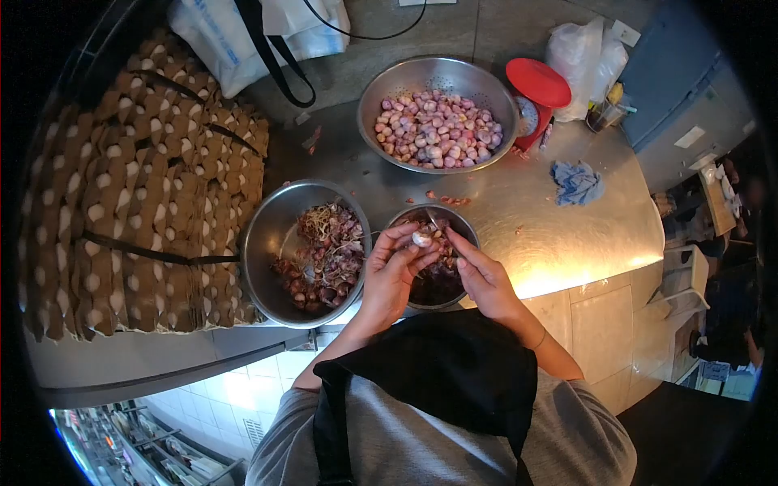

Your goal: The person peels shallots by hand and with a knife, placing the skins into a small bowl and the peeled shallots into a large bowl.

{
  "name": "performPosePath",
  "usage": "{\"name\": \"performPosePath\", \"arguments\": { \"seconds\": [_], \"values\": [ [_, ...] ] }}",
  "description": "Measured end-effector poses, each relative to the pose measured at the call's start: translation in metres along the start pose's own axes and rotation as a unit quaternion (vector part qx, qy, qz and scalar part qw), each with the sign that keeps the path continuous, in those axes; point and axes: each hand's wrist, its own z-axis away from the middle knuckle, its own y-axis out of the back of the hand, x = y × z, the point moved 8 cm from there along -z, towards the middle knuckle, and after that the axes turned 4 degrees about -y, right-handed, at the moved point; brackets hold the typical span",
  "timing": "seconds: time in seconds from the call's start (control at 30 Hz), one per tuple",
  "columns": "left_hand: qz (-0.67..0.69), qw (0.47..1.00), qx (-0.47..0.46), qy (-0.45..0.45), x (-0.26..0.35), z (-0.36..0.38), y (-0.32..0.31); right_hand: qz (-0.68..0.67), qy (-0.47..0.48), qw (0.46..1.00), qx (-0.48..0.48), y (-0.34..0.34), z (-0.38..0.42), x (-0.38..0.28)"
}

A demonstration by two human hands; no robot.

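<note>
My left hand [395, 271] pinches a small pale shallot [421, 239] above a metal bowl of dark peelings [438, 285]. Close on its right, my right hand [480, 275] has its fingers closed on a small knife [432, 219], whose blade points up and left near the shallot. To the left stands a larger metal bowl [261, 283] with unpeeled shallots and dry roots [328, 251]. A perforated metal colander [373, 146] behind the hands holds many peeled pink shallots [438, 130].
Stacked egg trays [146, 202] fill the left side. On the steel table [519, 251] are a blue cloth [577, 183], a red scale [538, 83], a plastic bag [574, 65] and a container of utensils [604, 116]. Scraps of skin lie behind the small bowl.
</note>
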Motion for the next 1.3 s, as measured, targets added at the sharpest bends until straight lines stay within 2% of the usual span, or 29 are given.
{"name": "performPosePath", "arguments": {
  "seconds": [0.1,0.17,0.27,0.37,0.47,0.57,0.63,0.77,0.87,0.93,1.1,1.17,1.2,1.23,1.27,1.3],
  "values": [
    [0.015,0.999,0.002,0.030,-0.005,-0.001,0.003,0.013,0.029,0.999,-0.006,-0.004,0.003,-0.005],
    [-0.006,1.000,0.011,0.026,-0.006,0.000,0.005,0.080,0.089,0.993,-0.001,-0.006,0.004,-0.013],
    [-0.027,0.999,0.019,0.021,-0.009,0.000,0.010,0.153,0.116,0.981,-0.001,-0.008,0.008,-0.018],
    [-0.018,1.000,0.008,0.014,-0.008,0.000,0.007,0.199,0.098,0.975,0.005,-0.007,0.009,-0.018],
    [-0.045,0.998,-0.024,0.030,-0.014,0.003,0.004,0.200,0.065,0.978,0.001,-0.003,0.002,-0.008],
    [-0.039,0.998,-0.021,0.052,-0.017,0.005,0.001,0.109,0.104,0.988,0.027,0.004,-0.007,-0.003],
    [-0.013,0.998,0.008,0.060,-0.011,0.001,0.000,0.037,0.009,0.999,0.029,0.007,-0.007,0.016],
    [-0.102,0.995,0.020,-0.004,0.014,-0.046,0.015,0.020,-0.012,0.999,0.046,0.008,-0.004,0.021],
    [-0.121,0.992,0.010,-0.042,0.045,-0.105,-0.011,-0.034,-0.055,0.997,0.037,0.002,0.001,0.029],
    [-0.124,0.989,-0.013,-0.084,0.071,-0.130,-0.023,-0.020,-0.020,0.999,0.041,0.002,-0.001,0.026],
    [-0.230,0.958,-0.040,-0.168,0.133,-0.128,-0.009,-0.006,-0.017,0.999,0.046,0.007,-0.002,0.037],
    [-0.314,0.937,0.021,-0.153,0.153,-0.116,0.028,-0.004,-0.023,0.999,0.045,0.008,-0.003,0.040],
    [-0.413,0.892,0.015,-0.184,0.160,-0.112,0.051,-0.008,-0.021,0.999,0.042,0.007,-0.005,0.040],
    [-0.507,0.835,0.010,-0.213,0.164,-0.108,0.074,-0.012,-0.023,0.999,0.040,0.007,-0.006,0.040],
    [-0.644,0.753,0.038,-0.132,0.160,-0.101,0.095,-0.016,-0.024,0.999,0.038,0.006,-0.008,0.041],
    [-0.759,0.647,0.066,-0.046,0.157,-0.090,0.119,-0.021,-0.028,0.999,0.036,0.005,-0.009,0.042]
  ]
}}
